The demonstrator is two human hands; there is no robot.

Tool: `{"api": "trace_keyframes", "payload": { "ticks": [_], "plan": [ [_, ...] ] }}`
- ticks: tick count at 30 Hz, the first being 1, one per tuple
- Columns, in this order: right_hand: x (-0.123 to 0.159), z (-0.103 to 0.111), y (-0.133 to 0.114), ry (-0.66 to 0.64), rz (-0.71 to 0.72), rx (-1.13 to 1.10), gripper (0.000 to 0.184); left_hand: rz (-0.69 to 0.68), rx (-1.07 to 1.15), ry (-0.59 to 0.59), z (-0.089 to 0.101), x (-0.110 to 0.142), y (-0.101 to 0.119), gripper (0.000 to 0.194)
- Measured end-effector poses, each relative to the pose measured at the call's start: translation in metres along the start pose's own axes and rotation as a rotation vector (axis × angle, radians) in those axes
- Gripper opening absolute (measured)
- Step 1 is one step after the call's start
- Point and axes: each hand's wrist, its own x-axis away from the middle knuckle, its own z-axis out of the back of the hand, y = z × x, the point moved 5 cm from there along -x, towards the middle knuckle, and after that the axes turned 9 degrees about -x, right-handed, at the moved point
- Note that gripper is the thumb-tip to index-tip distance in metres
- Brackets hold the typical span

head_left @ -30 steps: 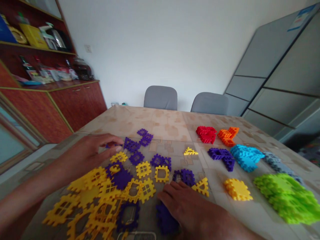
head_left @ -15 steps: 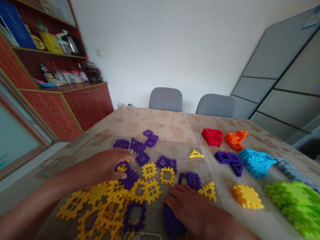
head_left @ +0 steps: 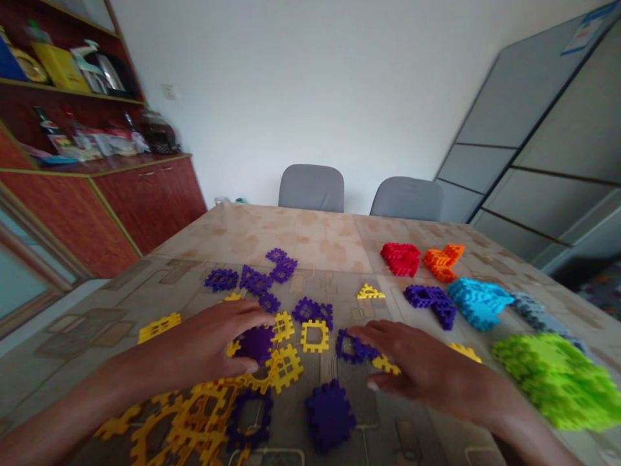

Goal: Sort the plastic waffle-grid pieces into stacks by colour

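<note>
Bracketing a purple plate (head_left: 257, 343), left hand (head_left: 220, 338) sits left of the yellow square frame (head_left: 315, 348); grip, can't tell! Right hand (head_left: 406, 355) gapes wide right of that frame; purple piece (head_left: 358, 355) at its fingers.

Dim, diffuse light; edges stretched; slightly soft.

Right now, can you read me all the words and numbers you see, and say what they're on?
There are none I can read.
Sticker on the tall grey cabinet: too blurred.
Label on the dark bottle at the left: too small.
Plastic pieces on the table: no lettering shows.
</note>
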Motion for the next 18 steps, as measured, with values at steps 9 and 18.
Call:
{"api": "trace_keyframes", "payload": {
  "ticks": [9,18],
  "plan": [
    [0.005,0.015,0.014,0.108,0.006,0.002,0.059,-0.128,-0.065,-0.262,-0.029,-0.003,0.123,0.070],
    [0.002,0.001,-0.006,0.047,0.064,-0.012,0.068,-0.077,-0.111,-0.105,-0.030,-0.001,0.097,0.071]
  ]
}}
